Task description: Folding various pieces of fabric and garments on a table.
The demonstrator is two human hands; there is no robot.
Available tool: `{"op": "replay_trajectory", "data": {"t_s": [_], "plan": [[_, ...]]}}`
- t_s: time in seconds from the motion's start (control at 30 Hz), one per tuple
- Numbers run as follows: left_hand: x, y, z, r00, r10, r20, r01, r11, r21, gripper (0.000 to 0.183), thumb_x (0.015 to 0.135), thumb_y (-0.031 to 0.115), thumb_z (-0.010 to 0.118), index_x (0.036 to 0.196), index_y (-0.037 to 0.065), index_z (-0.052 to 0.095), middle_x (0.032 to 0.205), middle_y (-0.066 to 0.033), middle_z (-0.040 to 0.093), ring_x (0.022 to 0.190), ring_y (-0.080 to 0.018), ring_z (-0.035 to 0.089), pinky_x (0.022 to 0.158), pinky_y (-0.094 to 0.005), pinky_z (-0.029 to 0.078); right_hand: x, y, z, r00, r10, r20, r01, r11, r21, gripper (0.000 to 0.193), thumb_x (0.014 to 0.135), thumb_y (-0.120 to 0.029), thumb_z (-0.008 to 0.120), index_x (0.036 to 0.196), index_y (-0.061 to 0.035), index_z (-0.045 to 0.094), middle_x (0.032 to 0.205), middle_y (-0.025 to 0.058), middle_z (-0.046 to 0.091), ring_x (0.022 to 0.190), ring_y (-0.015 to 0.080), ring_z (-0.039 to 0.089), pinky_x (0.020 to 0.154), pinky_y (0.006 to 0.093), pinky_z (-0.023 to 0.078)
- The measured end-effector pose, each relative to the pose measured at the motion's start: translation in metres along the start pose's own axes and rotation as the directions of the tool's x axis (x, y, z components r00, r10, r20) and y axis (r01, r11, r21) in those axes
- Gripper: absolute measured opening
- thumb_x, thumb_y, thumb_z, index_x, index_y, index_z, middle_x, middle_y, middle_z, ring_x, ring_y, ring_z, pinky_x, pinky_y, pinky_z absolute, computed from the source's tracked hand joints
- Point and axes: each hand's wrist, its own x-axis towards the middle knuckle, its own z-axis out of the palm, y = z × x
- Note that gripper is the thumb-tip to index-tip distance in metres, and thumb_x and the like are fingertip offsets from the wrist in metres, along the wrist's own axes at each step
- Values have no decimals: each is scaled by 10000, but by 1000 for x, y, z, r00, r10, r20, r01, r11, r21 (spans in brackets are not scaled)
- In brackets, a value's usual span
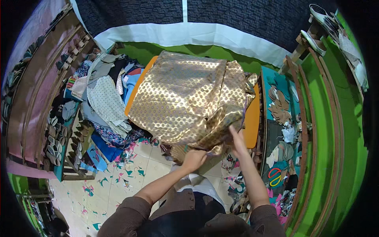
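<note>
A shiny gold cloth with a dotted pattern (177, 91) lies spread over an orange table (251, 130), its near edge hanging down toward me. My left hand (194, 160) is closed on the cloth's near edge, fingers curled round a fold. At the near right corner, my right hand (237, 141) grips a bunched part of the same cloth, its fingers partly hidden by the folds. The cloth is rumpled between both hands and flatter toward the far side.
Piled fabrics (104, 94) lie left of the table, beside racks of shoes (53, 150). On the right, a bench holds cloth scraps (279, 104) and scissors with red and yellow handles (275, 177). Small scraps litter the tiled floor (134, 173). A dark curtain (237, 23) hangs behind.
</note>
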Motion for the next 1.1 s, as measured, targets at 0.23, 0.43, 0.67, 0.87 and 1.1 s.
{"op": "replay_trajectory", "data": {"t_s": [0.23,0.43,0.67,0.87,1.1], "plan": [[1,10,-11,975,26,221,-12,998,-68,219,786,252,544,752,50,622,760,-136,621,720,-324,596,658,-422,477,41,88,-46,995,-87,-41,56,868,-494,304,866,-129,483,1128,20,513,1112,119,546,995,237,509,854,317,378],[-31,-108,-106,776,-548,-311,546,832,-101,210,811,169,531,962,38,598,914,-163,594,868,-325,565,755,-391,447,42,84,-54,976,-156,-152,71,888,-454,313,908,-167,437,1142,29,507,1141,134,531,1070,258,482,915,318,343],[-77,-232,-187,634,-492,-597,698,696,168,441,794,108,541,1192,-42,429,1088,-239,487,1046,-370,461,904,-398,368,36,116,-27,911,-276,-308,154,918,-365,351,935,-149,387,1234,31,425,1222,138,479,1144,249,441,957,310,312],[-34,-279,-163,682,-549,-483,520,829,-207,654,738,104,660,1274,-55,323,1150,-212,488,1080,-304,484,926,-364,370,43,116,-48,893,-181,-412,103,973,-205,493,936,-268,399,1322,22,299,1310,123,388,1213,251,367,992,324,276],[-28,-282,-153,594,-633,-498,461,774,-434,694,729,138,691,1271,-58,305,1207,-208,426,1117,-298,435,949,-358,349,-5,66,23,985,-171,-34,100,711,-696,547,842,-241,532,1277,38,352,1282,189,425,1173,304,419,967,336,316]]}}
